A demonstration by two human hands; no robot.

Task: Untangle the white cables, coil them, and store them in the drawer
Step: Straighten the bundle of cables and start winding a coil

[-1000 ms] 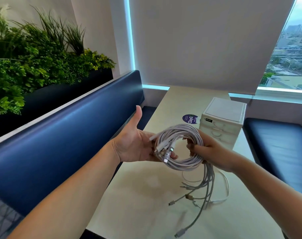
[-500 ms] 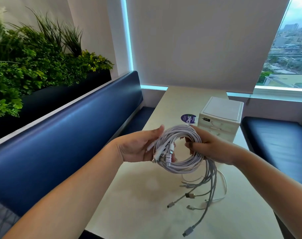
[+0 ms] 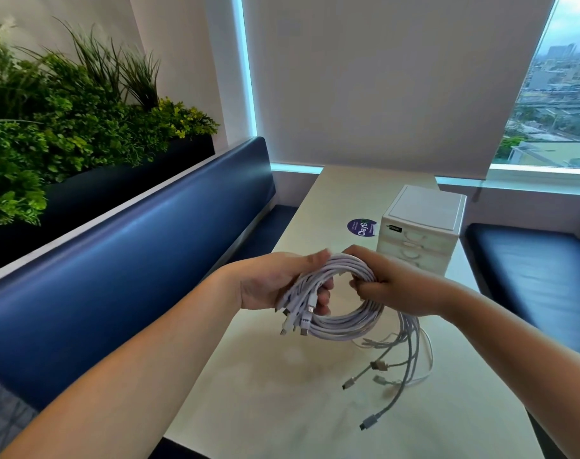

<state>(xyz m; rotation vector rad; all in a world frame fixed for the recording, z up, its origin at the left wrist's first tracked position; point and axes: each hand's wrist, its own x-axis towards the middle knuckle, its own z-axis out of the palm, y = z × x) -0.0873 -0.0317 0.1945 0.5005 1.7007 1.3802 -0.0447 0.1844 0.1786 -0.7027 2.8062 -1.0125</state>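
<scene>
Step in hand: coiling, partly done. White cable coil [image 3: 346,326] held above bench [image 3: 265,392] between both hands. Left hand [image 3: 272,286]: fingers clamped round coil's left side, plug ends poking out below. Right hand [image 3: 394,289]: fingers curled tight round right side. Loose tails [image 3: 407,356] hang down to bench. Small drawer unit [image 3: 421,233] just behind, drawers look closed. Next, likely: wind tails onto coil, keep left grip firm so loops don't spring, then free one hand for drawer.

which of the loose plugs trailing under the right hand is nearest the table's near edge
The grey plug with the dark tip, lowest in the view; the other plugs sit farther up, closer to the coiled white cables.
</scene>
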